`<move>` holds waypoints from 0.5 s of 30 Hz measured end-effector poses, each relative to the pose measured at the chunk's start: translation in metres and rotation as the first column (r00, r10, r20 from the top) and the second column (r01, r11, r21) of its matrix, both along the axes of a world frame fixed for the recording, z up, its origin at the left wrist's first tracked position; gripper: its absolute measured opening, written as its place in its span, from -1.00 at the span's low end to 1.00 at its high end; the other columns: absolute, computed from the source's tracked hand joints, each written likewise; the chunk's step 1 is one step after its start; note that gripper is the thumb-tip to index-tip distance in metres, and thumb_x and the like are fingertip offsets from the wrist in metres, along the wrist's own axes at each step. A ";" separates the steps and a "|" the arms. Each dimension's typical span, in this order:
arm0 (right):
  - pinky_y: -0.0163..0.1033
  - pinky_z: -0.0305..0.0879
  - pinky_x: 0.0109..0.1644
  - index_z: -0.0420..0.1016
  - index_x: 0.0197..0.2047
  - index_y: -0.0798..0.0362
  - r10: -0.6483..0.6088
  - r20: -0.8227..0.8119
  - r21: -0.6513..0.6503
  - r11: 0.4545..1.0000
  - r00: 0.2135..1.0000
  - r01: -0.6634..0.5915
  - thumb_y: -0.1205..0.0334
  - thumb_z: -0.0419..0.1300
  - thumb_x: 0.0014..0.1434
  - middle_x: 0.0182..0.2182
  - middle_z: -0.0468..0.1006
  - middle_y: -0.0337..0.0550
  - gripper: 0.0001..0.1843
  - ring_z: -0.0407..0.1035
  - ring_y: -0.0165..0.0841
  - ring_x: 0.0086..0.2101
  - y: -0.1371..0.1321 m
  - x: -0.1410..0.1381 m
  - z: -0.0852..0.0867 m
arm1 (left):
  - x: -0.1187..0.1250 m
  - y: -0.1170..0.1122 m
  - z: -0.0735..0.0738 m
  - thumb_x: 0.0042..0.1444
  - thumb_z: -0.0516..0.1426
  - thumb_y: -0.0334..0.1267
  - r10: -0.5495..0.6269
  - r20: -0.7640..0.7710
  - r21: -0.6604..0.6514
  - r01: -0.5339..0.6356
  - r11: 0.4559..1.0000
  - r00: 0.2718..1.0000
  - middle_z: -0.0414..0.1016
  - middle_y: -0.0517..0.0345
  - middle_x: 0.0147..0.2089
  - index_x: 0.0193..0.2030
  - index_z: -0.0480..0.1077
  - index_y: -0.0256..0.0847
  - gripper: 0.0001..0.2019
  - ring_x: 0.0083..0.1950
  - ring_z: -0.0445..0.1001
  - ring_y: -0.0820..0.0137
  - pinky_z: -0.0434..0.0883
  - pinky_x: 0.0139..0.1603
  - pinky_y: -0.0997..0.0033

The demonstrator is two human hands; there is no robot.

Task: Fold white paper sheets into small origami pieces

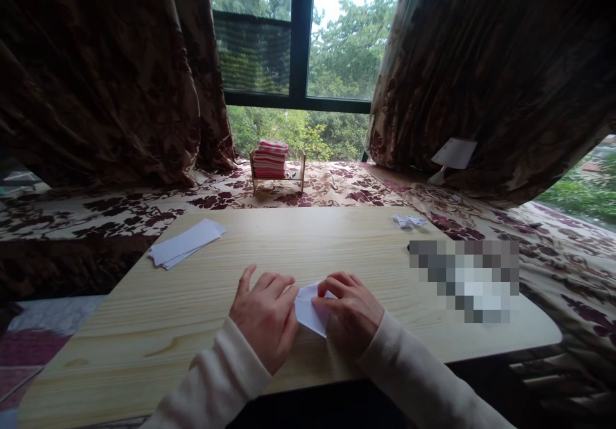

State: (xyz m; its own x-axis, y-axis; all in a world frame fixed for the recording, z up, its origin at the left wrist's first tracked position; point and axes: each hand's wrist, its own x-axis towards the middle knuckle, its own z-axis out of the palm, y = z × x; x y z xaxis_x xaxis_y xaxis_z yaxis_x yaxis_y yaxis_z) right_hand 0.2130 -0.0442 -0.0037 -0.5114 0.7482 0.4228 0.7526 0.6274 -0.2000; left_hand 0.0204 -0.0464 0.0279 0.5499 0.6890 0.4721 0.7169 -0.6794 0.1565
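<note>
A small folded white paper (312, 317) lies on the wooden table between my two hands, with a crease line across its upper part. My left hand (266, 317) is at its left edge, index finger and thumb closed on the paper, the outer fingers bent and the little finger lifted. At the right side my right hand (350, 307) pinches the paper between thumb and curled fingers. Parts of the paper are hidden under both hands.
A stack of white paper strips (187, 243) lies at the table's left (115, 339). Folded white paper pieces (409, 221) sit at the back right, near a pixelated area. Behind stand a small wooden rack (302, 172) with red-striped cloths (270, 159) and a white lamp (455, 153).
</note>
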 end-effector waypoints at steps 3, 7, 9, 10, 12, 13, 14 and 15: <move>-0.23 0.03 -0.22 0.44 -0.31 -0.02 -0.020 0.008 0.007 1.000 1.000 0.020 0.38 0.07 -0.02 -0.32 0.39 -0.17 -0.79 0.15 -0.33 -0.25 -0.005 -0.001 0.000 | 0.006 0.008 -0.018 0.08 -0.08 -0.26 -0.097 0.013 0.013 0.097 0.995 0.995 0.46 0.14 -0.11 -0.16 0.37 -0.16 -0.73 -0.06 0.32 0.28 -0.11 0.14 -0.06; -0.22 0.08 -0.19 0.42 -0.21 0.03 -0.042 -0.014 -0.019 0.999 0.999 0.041 0.40 0.00 0.02 -0.26 0.39 -0.10 -0.72 0.17 -0.32 -0.25 -0.012 -0.001 -0.001 | 0.007 0.007 -0.036 0.08 -0.06 -0.20 -0.085 0.001 0.034 0.085 0.996 0.996 0.43 0.11 -0.05 -0.10 0.35 -0.18 -0.70 -0.02 0.30 0.24 -0.14 0.15 -0.09; -0.21 0.09 -0.16 0.36 -0.09 0.07 -0.071 -0.020 -0.024 0.997 0.997 0.071 0.41 -0.02 0.03 -0.21 0.39 -0.07 -0.64 0.17 -0.31 -0.23 -0.013 -0.002 -0.001 | 0.007 0.006 -0.038 0.08 -0.06 -0.18 -0.087 0.011 0.050 0.087 0.995 0.996 0.43 0.10 -0.05 -0.08 0.35 -0.17 -0.69 -0.01 0.30 0.23 -0.14 0.15 -0.09; -0.20 0.09 -0.15 0.32 -0.04 0.08 -0.093 -0.006 -0.027 0.995 0.996 0.092 0.40 -0.01 0.04 -0.19 0.39 -0.06 -0.61 0.17 -0.29 -0.22 -0.013 -0.004 -0.001 | 0.006 0.005 -0.038 0.08 -0.06 -0.18 -0.090 0.018 0.058 0.089 0.994 0.996 0.43 0.10 -0.05 -0.08 0.35 -0.17 -0.68 -0.01 0.31 0.23 -0.13 0.15 -0.08; -0.20 0.09 -0.16 0.30 -0.01 0.07 -0.152 0.056 -0.038 0.987 0.987 0.154 0.34 0.02 0.06 -0.21 0.40 -0.06 -0.62 0.17 -0.28 -0.22 -0.012 -0.009 0.000 | 0.006 0.004 -0.037 0.07 -0.04 -0.17 -0.088 0.029 0.073 0.086 0.994 0.996 0.44 0.10 -0.05 -0.07 0.35 -0.17 -0.68 -0.01 0.31 0.23 -0.13 0.16 -0.06; -0.19 0.09 -0.17 0.32 -0.03 0.05 -0.184 0.096 -0.042 0.981 0.978 0.188 0.29 0.05 0.07 -0.23 0.40 -0.07 -0.65 0.17 -0.27 -0.24 -0.011 -0.012 0.001 | 0.007 0.004 -0.037 0.07 -0.03 -0.16 -0.085 0.031 0.081 0.082 0.993 0.996 0.44 0.10 -0.06 -0.07 0.35 -0.18 -0.68 -0.01 0.31 0.24 -0.13 0.17 -0.05; -0.19 0.08 -0.19 0.35 -0.07 0.04 -0.214 0.138 -0.046 0.974 0.967 0.222 0.25 0.06 0.08 -0.25 0.39 -0.08 -0.69 0.17 -0.27 -0.25 -0.010 -0.016 0.002 | 0.007 0.004 -0.037 0.07 -0.03 -0.16 -0.080 0.031 0.087 0.077 0.993 0.996 0.44 0.09 -0.06 -0.07 0.35 -0.18 -0.67 -0.01 0.32 0.24 -0.14 0.17 -0.05; -0.19 0.08 -0.21 0.37 -0.11 0.03 -0.240 0.180 -0.051 0.966 0.954 0.253 0.21 0.07 0.08 -0.26 0.39 -0.08 -0.72 0.17 -0.26 -0.26 -0.009 -0.020 0.004 | 0.007 0.004 -0.037 0.07 -0.03 -0.16 -0.078 0.032 0.091 0.075 0.993 0.996 0.45 0.10 -0.06 -0.07 0.35 -0.18 -0.67 0.00 0.32 0.24 -0.14 0.18 -0.04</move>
State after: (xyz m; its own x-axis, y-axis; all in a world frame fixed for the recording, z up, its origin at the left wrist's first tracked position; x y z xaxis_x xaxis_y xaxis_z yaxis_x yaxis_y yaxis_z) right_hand 0.1933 -0.0532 0.0002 -0.3667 0.8855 0.2852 0.9090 0.4063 -0.0928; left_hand 0.0274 -0.0419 -0.0091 0.5812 0.5999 0.5498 0.6576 -0.7442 0.1168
